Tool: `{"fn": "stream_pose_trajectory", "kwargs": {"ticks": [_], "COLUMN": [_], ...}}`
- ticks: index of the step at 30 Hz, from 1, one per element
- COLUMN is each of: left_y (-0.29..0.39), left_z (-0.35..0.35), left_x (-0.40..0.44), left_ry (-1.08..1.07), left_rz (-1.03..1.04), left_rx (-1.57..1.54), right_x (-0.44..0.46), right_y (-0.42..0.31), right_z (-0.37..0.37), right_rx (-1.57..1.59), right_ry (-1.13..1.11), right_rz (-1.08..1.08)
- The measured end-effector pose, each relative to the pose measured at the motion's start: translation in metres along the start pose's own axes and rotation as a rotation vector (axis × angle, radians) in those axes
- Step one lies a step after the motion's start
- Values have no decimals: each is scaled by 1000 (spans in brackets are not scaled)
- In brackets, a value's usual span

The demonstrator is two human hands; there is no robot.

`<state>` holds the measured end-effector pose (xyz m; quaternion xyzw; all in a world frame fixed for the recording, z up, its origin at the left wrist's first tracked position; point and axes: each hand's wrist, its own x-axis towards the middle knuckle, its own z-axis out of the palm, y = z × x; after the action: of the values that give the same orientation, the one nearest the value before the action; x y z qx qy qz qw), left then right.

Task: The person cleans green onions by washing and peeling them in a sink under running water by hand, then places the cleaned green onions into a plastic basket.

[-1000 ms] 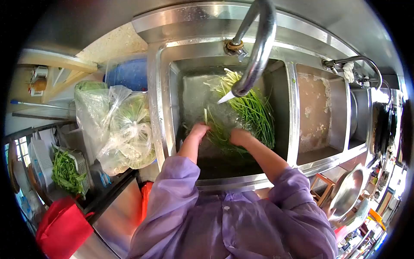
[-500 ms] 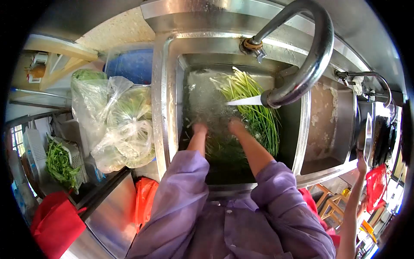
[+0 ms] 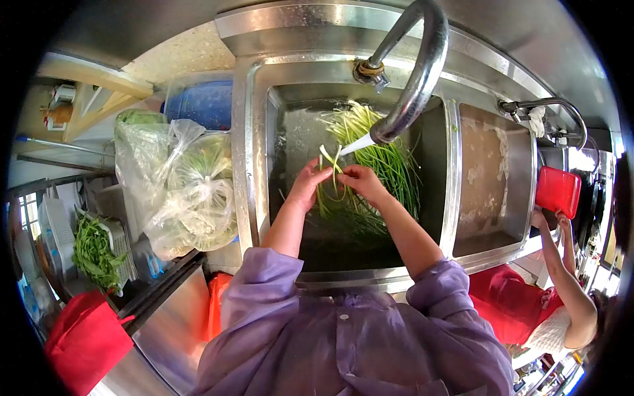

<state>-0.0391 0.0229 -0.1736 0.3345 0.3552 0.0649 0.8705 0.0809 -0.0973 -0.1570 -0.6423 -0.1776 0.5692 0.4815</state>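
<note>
Above the water in the sink (image 3: 257, 132), my left hand (image 3: 308, 185) and my right hand (image 3: 364, 183) are close together. Each pinches part of a few thin scallions (image 3: 339, 173), whose pale ends stick up between my fingers and cross. The green ends hang down towards the water. Just right of my hands lies a large bunch of scallions (image 3: 396, 165), white ends to the back and green leaves to the front, partly under water. A curved faucet (image 3: 432, 59) runs a white stream of water (image 3: 357, 144) right behind my fingers.
A second sink basin (image 3: 485, 178) with a second faucet (image 3: 561, 102) is at right. Beyond it, another person's hands hold a red container (image 3: 558, 191). Plastic bags of vegetables (image 3: 191, 198), a blue tub (image 3: 198, 102) and a basket of leafy greens (image 3: 99, 251) stand left.
Both my hands have come up out of the water and now hold a few scallions between them. At right, the other person has moved and now holds a red container.
</note>
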Motion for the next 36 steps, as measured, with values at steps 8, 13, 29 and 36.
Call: {"fn": "stream_pose_trajectory", "kwargs": {"ticks": [8,13,29,36], "left_y": [-61,-110,63,91], "left_z": [-24,-50,77,96], "left_x": [49,84,-30,-26], "left_ry": [396,500,-187,-407], "left_rz": [-73,179,278,171], "left_rx": [441,721,298,473], "right_x": [33,45,-66,-41], "right_y": [73,104,-65,-164], "right_z": [17,1,3,4], "right_rx": [-638,-826,-592,-405], "right_ry": [371,547,397,35], "right_rz": [77,-110,-285,-301]}}
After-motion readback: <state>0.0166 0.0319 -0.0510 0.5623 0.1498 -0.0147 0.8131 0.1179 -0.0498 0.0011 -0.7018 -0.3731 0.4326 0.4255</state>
